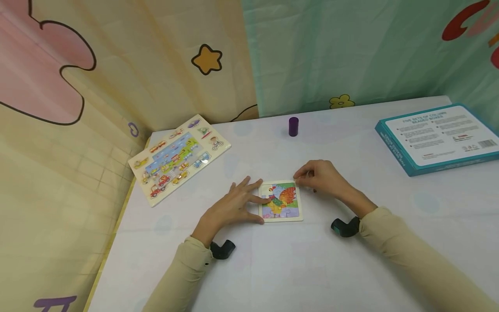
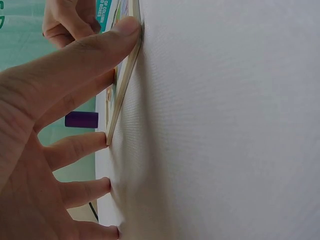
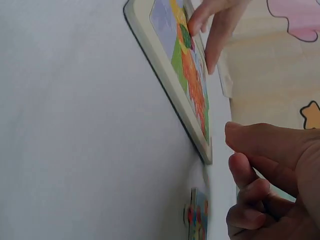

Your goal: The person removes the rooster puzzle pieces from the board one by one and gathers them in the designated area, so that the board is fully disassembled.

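Observation:
A small framed jigsaw (image 1: pixel 280 220) with a bright rooster picture lies on the white table. My left hand (image 1: pixel 235 203) spreads its straight fingers over its left side. The index fingertip touches the picture, and the thumb (image 2: pixel 95 57) rests at the near-left corner in the left wrist view. Beside the far-right corner is my right hand (image 1: pixel 323 177), fingers curled and thumb close to the index tip. Nothing shows between those tips in the right wrist view, where a small blurred teal-and-red thing (image 3: pixel 199 215) appears past the board's corner.
A vehicle puzzle board (image 1: pixel 179 160) lies at the back left. A purple cylinder (image 1: pixel 293 126) stands near the table's back edge. At the right lies a teal-and-white box (image 1: pixel 440 134) of beaded boxes. Printed curtains (image 1: pixel 304 52) hang behind the table.

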{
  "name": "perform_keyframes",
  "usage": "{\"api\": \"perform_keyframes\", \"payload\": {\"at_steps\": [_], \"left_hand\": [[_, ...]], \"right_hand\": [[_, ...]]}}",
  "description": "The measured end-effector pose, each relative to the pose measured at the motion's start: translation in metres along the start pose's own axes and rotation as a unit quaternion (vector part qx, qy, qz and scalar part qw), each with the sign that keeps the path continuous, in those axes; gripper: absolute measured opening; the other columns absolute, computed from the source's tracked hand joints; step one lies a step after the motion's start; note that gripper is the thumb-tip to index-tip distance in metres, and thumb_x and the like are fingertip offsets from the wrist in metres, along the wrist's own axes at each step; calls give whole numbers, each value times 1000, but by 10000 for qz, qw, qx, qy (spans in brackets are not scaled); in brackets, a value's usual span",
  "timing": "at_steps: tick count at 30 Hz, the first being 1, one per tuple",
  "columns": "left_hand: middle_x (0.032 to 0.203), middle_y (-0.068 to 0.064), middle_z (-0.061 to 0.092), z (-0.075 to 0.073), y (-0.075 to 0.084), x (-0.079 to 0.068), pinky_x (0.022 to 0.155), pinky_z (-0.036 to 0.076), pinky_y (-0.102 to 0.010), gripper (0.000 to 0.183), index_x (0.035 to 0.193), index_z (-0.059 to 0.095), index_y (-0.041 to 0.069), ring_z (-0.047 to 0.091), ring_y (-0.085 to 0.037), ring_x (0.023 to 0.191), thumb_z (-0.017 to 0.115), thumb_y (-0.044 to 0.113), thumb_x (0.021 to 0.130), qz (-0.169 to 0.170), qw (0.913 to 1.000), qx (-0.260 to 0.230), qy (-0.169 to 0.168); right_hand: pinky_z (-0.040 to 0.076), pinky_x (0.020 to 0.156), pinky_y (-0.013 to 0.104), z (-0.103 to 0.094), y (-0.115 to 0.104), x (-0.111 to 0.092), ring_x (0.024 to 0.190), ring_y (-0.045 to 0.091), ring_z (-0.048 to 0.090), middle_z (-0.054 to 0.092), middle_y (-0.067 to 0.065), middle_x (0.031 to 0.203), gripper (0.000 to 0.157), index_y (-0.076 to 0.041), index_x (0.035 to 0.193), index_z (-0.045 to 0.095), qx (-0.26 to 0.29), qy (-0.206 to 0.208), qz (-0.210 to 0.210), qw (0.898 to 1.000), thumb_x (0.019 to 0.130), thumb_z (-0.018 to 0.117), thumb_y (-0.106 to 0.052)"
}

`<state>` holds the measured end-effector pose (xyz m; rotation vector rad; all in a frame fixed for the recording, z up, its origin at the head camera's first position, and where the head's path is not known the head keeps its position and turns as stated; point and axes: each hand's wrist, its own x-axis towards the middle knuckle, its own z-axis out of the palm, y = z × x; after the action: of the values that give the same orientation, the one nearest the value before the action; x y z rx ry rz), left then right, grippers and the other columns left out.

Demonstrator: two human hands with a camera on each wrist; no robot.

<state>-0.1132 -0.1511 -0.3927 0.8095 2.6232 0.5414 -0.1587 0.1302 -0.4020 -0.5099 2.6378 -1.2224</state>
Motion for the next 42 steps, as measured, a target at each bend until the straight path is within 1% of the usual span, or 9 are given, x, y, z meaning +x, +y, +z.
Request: {"api": "perform_keyframes", "payload": {"at_steps": [6,10,13,20,27,30,34,36,42], "left_hand": [[160,-5,28,1,1,1,112,11,-67,62,130,66,30,10,-37,149,83,48,73,26,10000,35,-24],[160,-5,28,-1,2,2,112,10,-67,62,130,66,30,10,-37,149,82,48,73,67,10000,-5,-27],[159,-6,29,-2,2,2,112,11,-67,62,130,65,30,10,-38,149,82,49,73,93,10000,14,-26],[159,-7,29,-2,2,2,111,12,-69,61,129,66,29,11,-39,148,83,48,73,110,9999,2,-49],[159,-7,29,-1,1,2,111,12,-69,61,129,66,28,11,-40,148,83,47,73,88,9999,34,-51],[159,-7,29,-1,1,2,112,11,-68,61,129,67,28,11,-39,148,84,46,73,59,10000,4,-44],[159,-7,29,0,0,1,112,10,-67,60,129,67,27,11,-39,148,84,44,73,22,10000,0,-41],[159,-6,30,0,0,1,112,10,-67,60,128,67,27,11,-39,148,84,44,74,16,10000,14,-36],[159,-6,30,0,0,0,112,10,-67,59,129,67,27,11,-39,148,84,44,74,41,10000,31,-27]], "right_hand": [[44,69,29,20,-12,10,81,18,52,65,0,93,21,-9,106,77,160,-696,-697,9950,85,75,-9],[47,75,31,27,-16,15,88,17,55,63,3,98,25,-9,112,75,97,-1082,-933,9897,87,73,-8],[47,76,31,29,-18,16,90,17,55,62,2,100,25,-10,113,75,-38,-1212,-957,9880,88,72,-8],[47,80,32,32,-20,18,92,17,54,60,3,100,22,-11,107,76,-227,-1191,-1076,9868,87,73,-6],[47,87,37,33,-24,18,99,21,54,57,4,104,21,-13,102,76,-197,-1027,-1053,9889,84,74,-3],[48,80,36,34,-25,17,92,20,54,61,2,104,22,-14,104,74,-186,-1007,-1079,9889,85,74,-4],[48,71,32,35,-27,15,78,17,55,67,1,99,32,-16,116,66,-189,-1070,-1053,9885,87,73,-6],[49,70,30,36,-27,15,75,15,55,67,1,97,35,-17,119,63,-213,-1064,-1006,9890,88,73,-7],[50,67,29,36,-27,14,75,15,57,68,2,95,27,-13,113,66,-141,-969,-766,9922,88,73,-9]]}}
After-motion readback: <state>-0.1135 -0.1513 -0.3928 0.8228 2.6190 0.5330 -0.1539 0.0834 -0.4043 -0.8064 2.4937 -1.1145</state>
